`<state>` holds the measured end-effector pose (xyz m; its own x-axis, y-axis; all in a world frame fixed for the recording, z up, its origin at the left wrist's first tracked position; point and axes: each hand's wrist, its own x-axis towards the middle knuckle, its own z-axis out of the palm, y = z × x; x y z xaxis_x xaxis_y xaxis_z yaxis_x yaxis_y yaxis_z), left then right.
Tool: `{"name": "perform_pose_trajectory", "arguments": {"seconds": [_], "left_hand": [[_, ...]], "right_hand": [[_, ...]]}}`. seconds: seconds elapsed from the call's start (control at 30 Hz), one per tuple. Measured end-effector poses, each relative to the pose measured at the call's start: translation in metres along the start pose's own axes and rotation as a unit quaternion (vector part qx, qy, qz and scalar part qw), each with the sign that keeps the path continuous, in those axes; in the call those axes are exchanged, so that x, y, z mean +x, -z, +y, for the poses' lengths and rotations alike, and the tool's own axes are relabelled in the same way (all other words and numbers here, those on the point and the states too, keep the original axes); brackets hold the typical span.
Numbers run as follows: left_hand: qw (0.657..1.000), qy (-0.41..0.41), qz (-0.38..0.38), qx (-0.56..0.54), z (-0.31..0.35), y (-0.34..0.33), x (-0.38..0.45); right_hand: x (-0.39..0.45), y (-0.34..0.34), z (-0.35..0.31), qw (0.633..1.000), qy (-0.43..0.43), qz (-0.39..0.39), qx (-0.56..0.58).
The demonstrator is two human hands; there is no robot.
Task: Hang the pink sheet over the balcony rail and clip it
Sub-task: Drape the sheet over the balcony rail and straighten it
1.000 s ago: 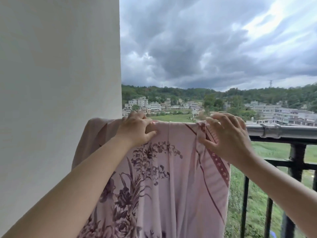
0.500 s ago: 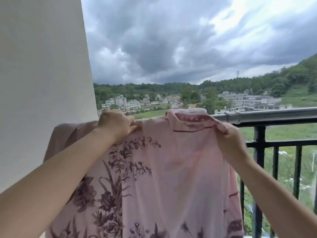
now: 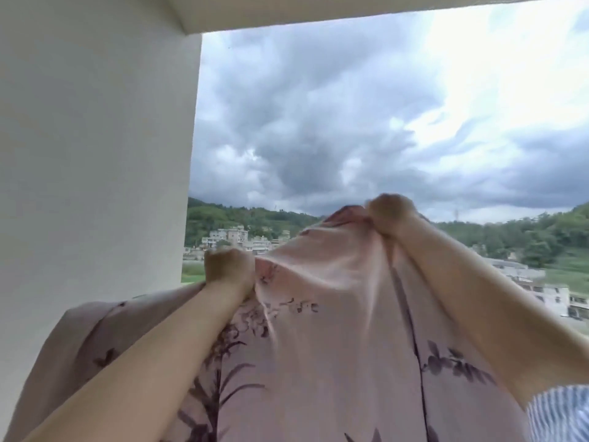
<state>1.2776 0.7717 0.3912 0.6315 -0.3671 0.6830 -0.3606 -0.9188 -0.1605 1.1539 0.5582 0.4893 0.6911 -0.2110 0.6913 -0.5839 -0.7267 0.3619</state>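
The pink sheet (image 3: 322, 339) with dark floral print fills the lower middle of the head view, lifted up in front of me. My left hand (image 3: 228, 269) grips its top edge at the left in a fist. Higher and to the right, my right hand (image 3: 390, 215) grips a bunched part of the edge, pulling the cloth into a peak. The sheet's left end hangs down beside the wall. The balcony rail is hidden behind the raised cloth and my arms. No clip is in view.
A white wall (image 3: 92, 170) stands close on the left, and a ceiling edge (image 3: 350, 11) runs overhead. Beyond the sheet lie cloudy sky, green hills and distant buildings (image 3: 229, 237). A striped sleeve (image 3: 557, 413) shows at the lower right.
Both hands have lifted the sheet's top edge off the rail, the right hand highest. My view has tilted upward, so the rail and its bars no longer show.
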Motion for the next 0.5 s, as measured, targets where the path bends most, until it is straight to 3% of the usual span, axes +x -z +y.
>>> {"name": "perform_pose_trajectory", "arguments": {"seconds": [0.07,0.13,0.2,0.27,0.3,0.37,0.5], "left_hand": [[0.994,0.054,-0.089,-0.034,0.009,-0.004,0.002],[0.983,0.095,-0.098,-0.127,0.016,0.006,-0.008],[0.958,0.020,-0.023,-0.287,0.036,0.023,-0.028],[0.903,-0.097,-0.035,-0.417,0.064,0.040,-0.057],[0.896,-0.136,-0.056,-0.418,0.078,0.045,-0.071],[0.930,-0.171,-0.071,-0.318,0.096,0.047,-0.090],[0.945,-0.146,-0.114,-0.269,0.097,0.046,-0.095]], "right_hand": [[-0.001,-0.033,-0.013,0.975,0.033,-0.203,0.084],[-0.005,-0.052,-0.017,0.943,0.061,-0.306,0.113],[-0.009,-0.059,-0.014,0.922,0.071,-0.350,0.149],[-0.011,-0.061,-0.011,0.888,0.076,-0.396,0.222],[-0.015,-0.061,-0.011,0.876,0.083,-0.403,0.252],[-0.022,-0.053,-0.006,0.868,0.096,-0.364,0.325],[-0.049,-0.005,0.035,0.890,0.082,-0.161,0.419]]}}
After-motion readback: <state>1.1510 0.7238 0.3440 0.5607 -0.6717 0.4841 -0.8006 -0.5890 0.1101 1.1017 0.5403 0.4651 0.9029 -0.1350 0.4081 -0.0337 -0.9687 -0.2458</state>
